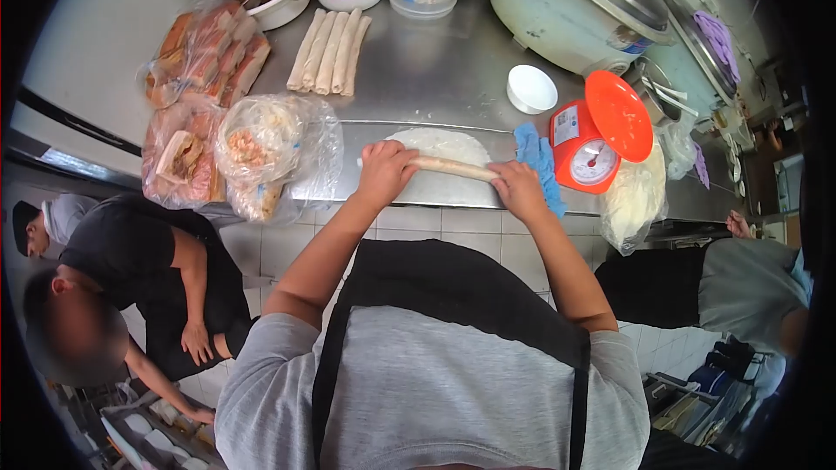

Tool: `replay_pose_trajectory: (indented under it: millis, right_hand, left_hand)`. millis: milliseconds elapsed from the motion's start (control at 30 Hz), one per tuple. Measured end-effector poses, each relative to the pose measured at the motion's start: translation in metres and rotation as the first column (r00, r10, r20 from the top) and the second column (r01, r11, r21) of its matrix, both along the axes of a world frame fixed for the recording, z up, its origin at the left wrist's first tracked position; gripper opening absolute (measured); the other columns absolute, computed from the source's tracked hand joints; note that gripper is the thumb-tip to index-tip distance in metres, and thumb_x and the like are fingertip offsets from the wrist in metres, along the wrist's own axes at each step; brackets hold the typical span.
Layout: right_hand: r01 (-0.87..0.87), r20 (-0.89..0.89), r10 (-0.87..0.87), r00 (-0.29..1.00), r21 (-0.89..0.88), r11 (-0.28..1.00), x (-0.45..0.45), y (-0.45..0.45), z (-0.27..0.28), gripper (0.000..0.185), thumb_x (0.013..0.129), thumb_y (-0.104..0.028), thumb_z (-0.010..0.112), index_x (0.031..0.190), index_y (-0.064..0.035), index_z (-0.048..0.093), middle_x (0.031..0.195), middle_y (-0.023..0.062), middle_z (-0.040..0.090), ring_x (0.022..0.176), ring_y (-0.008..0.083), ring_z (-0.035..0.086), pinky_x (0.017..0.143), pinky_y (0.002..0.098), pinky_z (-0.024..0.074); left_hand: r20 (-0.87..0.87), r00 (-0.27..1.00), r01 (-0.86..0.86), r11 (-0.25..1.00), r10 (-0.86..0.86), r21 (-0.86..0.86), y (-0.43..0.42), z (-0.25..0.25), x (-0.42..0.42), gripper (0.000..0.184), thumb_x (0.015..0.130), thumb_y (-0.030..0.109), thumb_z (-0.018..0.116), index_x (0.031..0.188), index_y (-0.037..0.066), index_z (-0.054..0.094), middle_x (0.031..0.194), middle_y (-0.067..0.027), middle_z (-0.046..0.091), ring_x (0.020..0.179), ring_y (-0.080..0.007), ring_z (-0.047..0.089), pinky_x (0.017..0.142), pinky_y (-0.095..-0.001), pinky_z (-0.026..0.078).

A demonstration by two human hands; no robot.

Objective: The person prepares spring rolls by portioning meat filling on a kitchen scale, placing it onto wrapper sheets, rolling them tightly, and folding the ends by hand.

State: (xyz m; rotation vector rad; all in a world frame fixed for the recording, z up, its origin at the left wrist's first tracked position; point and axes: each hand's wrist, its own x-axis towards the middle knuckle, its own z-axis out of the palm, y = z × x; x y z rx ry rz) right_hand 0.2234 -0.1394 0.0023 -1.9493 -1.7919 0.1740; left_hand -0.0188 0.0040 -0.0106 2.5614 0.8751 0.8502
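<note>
Pale roll [453, 168] near front edge of tabletop [418, 78], left hand [389, 172] fingers closed on one end, right hand [521, 187] fingers on other. Flat white patch [440, 144] just beyond. Blue cloth [538, 164] beside right hand, red scale [585, 148] next, crowding that side. Plastic bag [261, 135] crowds left. Farther: row of rolls [329, 52], white bowl [532, 89], large lidded pot [566, 17].

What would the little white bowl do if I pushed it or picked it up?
The bowl would probably slide, since the metal counter looks smooth. It's likely light, being small and seemingly empty. Pushed high up, it might tip: it narrows downward.
</note>
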Motion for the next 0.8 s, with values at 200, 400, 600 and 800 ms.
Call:
replay_pose_trajectory:
  millis: [200, 400, 600, 800]
  right_hand:
    - [0.285, 0.100, -0.271, 0.958, -0.175, 0.943, -0.004, 0.023, 0.006, 0.019, 0.080, -0.015, 0.055, 0.097, -0.0081, 0.057, 0.084, 0.0090, 0.058, 0.087, 0.0289, 0.053, 0.078, 0.0415, 0.0381]
    - [-0.020, 0.161, 0.013, 0.987, 0.041, 0.999, -0.041, 0.049, 0.017, 0.022, 0.077, -0.019, 0.059, 0.098, -0.0127, 0.060, 0.091, 0.0062, 0.056, 0.091, 0.0265, 0.050, 0.078, 0.0406, 0.0392]
    - [-0.034, -0.031, 0.032, 0.999, -0.075, 0.997, -0.022, 0.064, 0.000, 0.019, 0.074, -0.020, 0.063, 0.093, -0.0146, 0.063, 0.094, 0.0052, 0.055, 0.091, 0.0251, 0.050, 0.078, 0.0393, 0.0390]
    - [-0.003, 0.151, -0.012, 0.988, 0.099, 0.995, -0.042, 0.068, 0.017, 0.021, 0.077, -0.024, 0.061, 0.097, -0.0182, 0.063, 0.089, 0.0063, 0.057, 0.091, 0.0265, 0.052, 0.078, 0.0397, 0.0395]
  left_hand:
    - [-0.149, 0.989, 0.006, 1.000, -0.010, -0.027, 0.021, 0.006, 0.007, 0.019, 0.072, 0.023, 0.066, 0.087, 0.013, 0.063, 0.093, -0.0007, 0.056, 0.094, -0.0193, 0.048, 0.081, -0.0377, 0.032]
    - [-0.135, 0.990, 0.054, 0.980, -0.028, 0.190, 0.034, 0.006, 0.013, 0.020, 0.070, 0.025, 0.066, 0.087, 0.014, 0.062, 0.093, -0.0011, 0.055, 0.094, -0.0204, 0.047, 0.080, -0.0377, 0.032]
    - [-0.021, 0.995, 0.102, 0.972, -0.100, 0.210, 0.013, 0.002, 0.028, 0.025, 0.066, 0.022, 0.070, 0.088, 0.014, 0.062, 0.095, -0.0016, 0.053, 0.093, -0.0201, 0.047, 0.080, -0.0371, 0.032]
    - [-0.081, 0.984, 0.167, 0.977, -0.158, 0.133, 0.036, -0.002, 0.038, 0.019, 0.068, 0.021, 0.068, 0.085, 0.015, 0.064, 0.087, 0.0004, 0.056, 0.090, -0.0184, 0.049, 0.080, -0.0362, 0.032]
